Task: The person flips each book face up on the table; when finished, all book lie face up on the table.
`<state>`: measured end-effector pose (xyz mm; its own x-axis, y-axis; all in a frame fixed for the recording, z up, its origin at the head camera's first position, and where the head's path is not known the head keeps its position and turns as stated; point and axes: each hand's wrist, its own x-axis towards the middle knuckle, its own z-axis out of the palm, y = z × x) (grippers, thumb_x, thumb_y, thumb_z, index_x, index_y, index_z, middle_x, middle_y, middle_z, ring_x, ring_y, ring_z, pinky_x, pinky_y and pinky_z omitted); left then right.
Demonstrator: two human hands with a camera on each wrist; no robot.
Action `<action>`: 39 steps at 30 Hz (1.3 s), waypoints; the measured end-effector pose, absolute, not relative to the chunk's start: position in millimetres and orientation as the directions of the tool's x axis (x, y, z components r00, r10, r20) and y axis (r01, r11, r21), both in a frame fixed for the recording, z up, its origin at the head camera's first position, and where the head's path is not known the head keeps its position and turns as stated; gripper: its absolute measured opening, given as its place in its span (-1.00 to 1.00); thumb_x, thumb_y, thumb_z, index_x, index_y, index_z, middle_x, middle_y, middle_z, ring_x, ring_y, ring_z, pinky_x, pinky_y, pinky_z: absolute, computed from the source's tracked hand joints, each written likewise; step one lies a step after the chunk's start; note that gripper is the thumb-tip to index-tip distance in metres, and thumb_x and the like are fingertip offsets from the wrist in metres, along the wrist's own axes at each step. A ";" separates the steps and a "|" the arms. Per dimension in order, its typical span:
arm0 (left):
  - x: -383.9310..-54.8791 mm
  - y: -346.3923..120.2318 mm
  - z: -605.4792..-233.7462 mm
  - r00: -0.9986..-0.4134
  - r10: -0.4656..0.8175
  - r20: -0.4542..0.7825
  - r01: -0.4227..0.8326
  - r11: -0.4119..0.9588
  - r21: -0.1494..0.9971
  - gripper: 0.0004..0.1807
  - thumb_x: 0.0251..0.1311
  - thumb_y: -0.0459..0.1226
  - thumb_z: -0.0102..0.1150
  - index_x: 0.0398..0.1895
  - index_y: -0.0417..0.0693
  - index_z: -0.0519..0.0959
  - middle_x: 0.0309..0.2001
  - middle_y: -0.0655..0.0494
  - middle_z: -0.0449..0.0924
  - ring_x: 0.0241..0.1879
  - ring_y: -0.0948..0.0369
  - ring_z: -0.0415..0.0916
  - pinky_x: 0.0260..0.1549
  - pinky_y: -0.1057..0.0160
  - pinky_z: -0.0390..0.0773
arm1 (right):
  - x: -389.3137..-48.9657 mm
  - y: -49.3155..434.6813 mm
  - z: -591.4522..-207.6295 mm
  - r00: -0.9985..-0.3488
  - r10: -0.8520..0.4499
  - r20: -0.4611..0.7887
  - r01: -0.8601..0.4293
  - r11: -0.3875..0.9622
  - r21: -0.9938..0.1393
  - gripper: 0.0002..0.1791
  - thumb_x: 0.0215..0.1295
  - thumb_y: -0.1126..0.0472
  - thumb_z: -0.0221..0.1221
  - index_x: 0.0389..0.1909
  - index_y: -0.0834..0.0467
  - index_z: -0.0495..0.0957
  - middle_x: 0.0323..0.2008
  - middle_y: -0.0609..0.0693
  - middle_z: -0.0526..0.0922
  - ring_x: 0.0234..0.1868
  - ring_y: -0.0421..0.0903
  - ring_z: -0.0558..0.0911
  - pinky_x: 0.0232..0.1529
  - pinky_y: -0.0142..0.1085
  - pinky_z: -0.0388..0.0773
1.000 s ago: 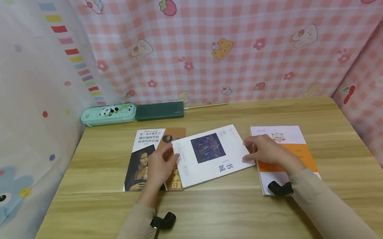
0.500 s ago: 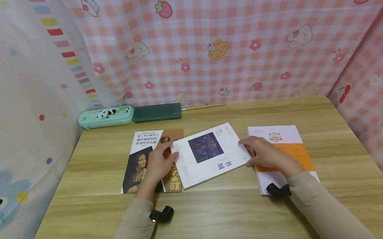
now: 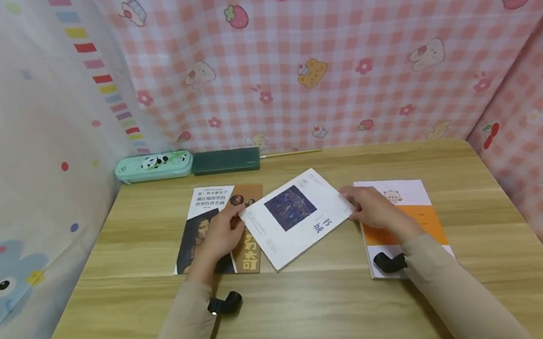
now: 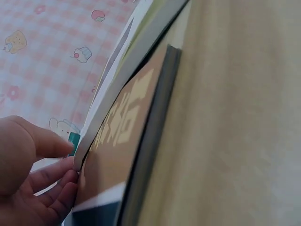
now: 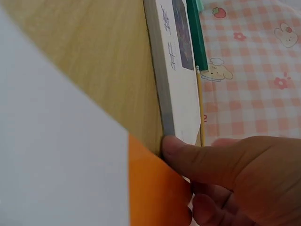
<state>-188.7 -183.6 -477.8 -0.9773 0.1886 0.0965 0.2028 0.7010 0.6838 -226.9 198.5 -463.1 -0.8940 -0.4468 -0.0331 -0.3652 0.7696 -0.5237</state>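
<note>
A white book point(image 3: 284, 233) with a dark square picture on its cover lies tilted in the middle of the head view. My left hand point(image 3: 221, 233) pinches its left corner, and in the left wrist view the fingers point(image 4: 51, 181) curl at that corner. At the opposite corner my right hand point(image 3: 377, 208) grips the book, its thumb point(image 5: 176, 146) on the edge in the right wrist view. Beneath the left hand lies a book with a portrait cover point(image 3: 211, 196), partly covered by hand and white book. A white and orange book point(image 3: 399, 185) lies under the right hand.
Along the back edge of the wooden table point(image 3: 304, 317) stand a mint panda pencil case point(image 3: 155, 166) and a dark green box point(image 3: 226, 161). A thin brush-like stick point(image 3: 291, 153) lies beside the box. A pink checked curtain point(image 3: 251, 47) hangs behind.
The white book has turned counterclockwise, its far edge swinging up and left and its near corner shifting right. My right hand has moved from loosely touching its edge to gripping the corner.
</note>
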 end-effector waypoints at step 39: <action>-138.4 -158.8 -484.6 -0.902 0.432 0.003 0.320 0.665 0.675 -0.19 -0.19 -0.19 0.68 0.26 -0.08 0.59 -0.41 0.19 0.46 -0.39 0.23 0.36 -0.36 0.28 0.45 | -270.3 174.7 -474.0 -0.897 -0.437 -0.058 -0.330 0.752 -0.571 -0.20 0.26 0.18 0.40 0.43 0.36 0.29 0.42 0.36 0.31 0.45 0.32 0.24 0.49 0.14 0.10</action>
